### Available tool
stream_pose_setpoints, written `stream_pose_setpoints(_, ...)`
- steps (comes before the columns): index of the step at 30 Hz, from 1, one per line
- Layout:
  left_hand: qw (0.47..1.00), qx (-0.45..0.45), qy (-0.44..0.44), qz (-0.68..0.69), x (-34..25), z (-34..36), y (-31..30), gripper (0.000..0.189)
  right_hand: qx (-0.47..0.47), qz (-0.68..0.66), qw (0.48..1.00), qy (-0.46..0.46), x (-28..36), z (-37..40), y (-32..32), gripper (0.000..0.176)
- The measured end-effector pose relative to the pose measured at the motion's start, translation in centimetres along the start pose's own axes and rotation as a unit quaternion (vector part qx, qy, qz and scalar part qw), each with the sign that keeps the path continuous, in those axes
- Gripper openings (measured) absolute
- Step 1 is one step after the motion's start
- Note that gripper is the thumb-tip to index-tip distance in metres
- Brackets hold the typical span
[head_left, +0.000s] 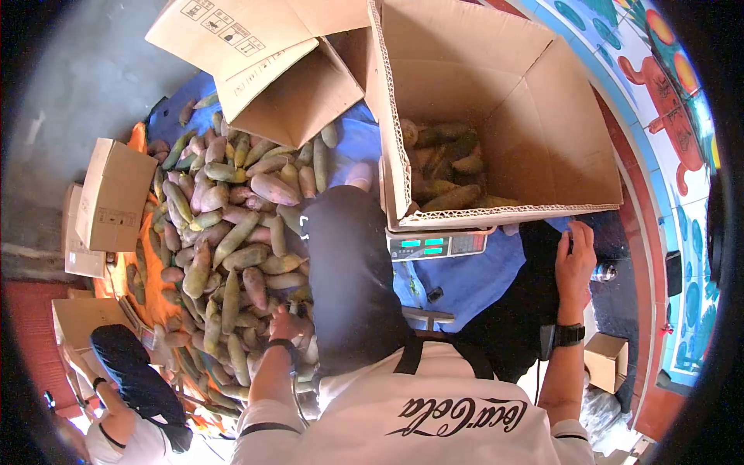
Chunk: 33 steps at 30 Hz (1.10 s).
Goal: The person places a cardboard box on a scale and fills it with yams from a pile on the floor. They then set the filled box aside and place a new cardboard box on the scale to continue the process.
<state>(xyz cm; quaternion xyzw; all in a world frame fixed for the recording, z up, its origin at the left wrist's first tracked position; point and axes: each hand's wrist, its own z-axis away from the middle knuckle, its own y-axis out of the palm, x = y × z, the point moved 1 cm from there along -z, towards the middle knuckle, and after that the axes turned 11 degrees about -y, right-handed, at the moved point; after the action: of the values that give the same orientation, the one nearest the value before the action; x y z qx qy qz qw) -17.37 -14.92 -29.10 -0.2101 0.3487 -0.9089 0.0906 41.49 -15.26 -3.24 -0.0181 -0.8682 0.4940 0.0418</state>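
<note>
My left hand [287, 322] is down at the near right part of a large heap of long green and pinkish radishes [232, 240]. Its fingers touch the heap, but whether they grip a radish I cannot make out. Close to my right knee, my right hand [575, 263] is raised with loosely bent fingers apart and nothing in them. A big open cardboard box [542, 116] stands in front of me, with several radishes [446, 163] at its bottom. Under it is a digital scale [438, 245] with lit green displays.
Another open carton [298, 93] leans over the heap's far side. More boxes [116, 194] stand at the left, and a small box [607, 361] lies at the right. A co-worker [136, 395] is at lower left. A painted tiled wall [659, 116] borders the right.
</note>
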Motion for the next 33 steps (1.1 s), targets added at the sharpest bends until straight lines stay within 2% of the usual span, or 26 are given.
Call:
stream_pose_setpoints(2,0.999,0.027,0.03,0.013,-0.7,0.8,-0.3,0.08,-0.003,-0.002,1.0,-0.002,0.0,0.0,0.0,0.017)
stream_pose_setpoints(4,0.999,-0.008,0.038,0.012,-0.6,1.4,0.4,0.074,0.002,0.003,1.0,-0.008,-0.1,0.1,0.0,0.017)
stream_pose_setpoints(6,0.992,-0.095,0.077,-0.021,-0.1,0.7,2.3,0.067,-0.003,0.0,1.0,-0.01,-0.1,0.1,0.0,0.017)
stream_pose_setpoints(7,0.992,-0.1,0.077,-0.022,-0.2,1.0,1.4,0.067,-0.003,-0.002,1.0,-0.014,-0.1,0.1,-0.1,0.017)
stream_pose_setpoints(10,0.998,-0.045,0.047,-0.021,0.1,2.2,-0.7,0.066,-0.013,-0.007,1.0,-0.026,-0.1,0.0,-0.1,0.016)
stream_pose_setpoints(12,0.998,-0.051,0.01,0.02,1.2,-0.7,0.3,0.071,-0.018,-0.012,1.0,-0.021,0.3,-0.2,-0.2,0.016)
stream_pose_setpoints(14,0.98,-0.086,0.074,0.161,1.4,-0.9,-1.8,0.079,-0.024,-0.019,0.999,-0.016,0.4,-0.2,-0.2,0.016)
stream_pose_setpoints(15,0.944,-0.193,0.199,0.179,3.0,-6.3,1.8,0.087,-0.029,-0.02,0.999,-0.02,0.3,-0.2,-0.2,0.016)
stream_pose_setpoints(18,0.913,-0.189,0.128,0.338,-0.2,3.4,-11.9,0.088,-0.036,-0.026,0.999,-0.018,0.2,-0.2,-0.3,0.015)
stream_pose_setpoints(19,0.912,-0.193,0.13,0.337,-0.9,5.3,-15.0,0.088,-0.034,-0.031,0.999,-0.015,0.2,-0.2,-0.3,0.015)
stream_pose_setpoints(21,0.861,-0.272,0.151,0.404,-1.9,7.4,-19.2,0.089,-0.039,-0.031,0.999,-0.011,0.1,0.0,-0.4,0.015)
stream_pose_setpoints(22,0.836,-0.359,0.162,0.382,-2.0,7.0,-20.0,0.086,-0.041,-0.031,0.999,-0.009,0.1,0.0,-0.3,0.014)
stream_pose_setpoints(24,0.789,-0.349,0.232,0.448,-3.1,11.9,-25.1,0.086,-0.05,-0.033,0.998,-0.003,0.1,0.1,-0.2,0.014)
stream_pose_setpoints(26,0.726,-0.415,0.295,0.463,-4.1,15.3,-28.5,0.084,-0.053,-0.029,0.998,0.009,0.0,0.3,-0.3,0.014)
stream_pose_setpoints(28,0.67,-0.411,0.34,0.517,-5.4,19.8,-31.1,0.079,-0.065,-0.045,0.997,0.007,0.2,0.1,-0.6,0.014)
stream_pose_setpoints(30,0.607,-0.361,0.389,0.591,-7.0,22.9,-32.8,0.083,-0.059,-0.033,0.998,0.017,0.0,0.3,-0.7,0.014)
stream_pose_setpoints(32,0.562,-0.357,0.44,0.603,-8.8,25.1,-34.1,0.085,-0.077,-0.054,0.996,0.0,0.0,0.2,-0.9,0.014)
stream_pose_setpoints(33,0.562,-0.395,0.441,0.578,-9.6,25.8,-34.5,0.084,-0.078,-0.056,0.995,0.002,0.0,0.2,-1.0,0.014)
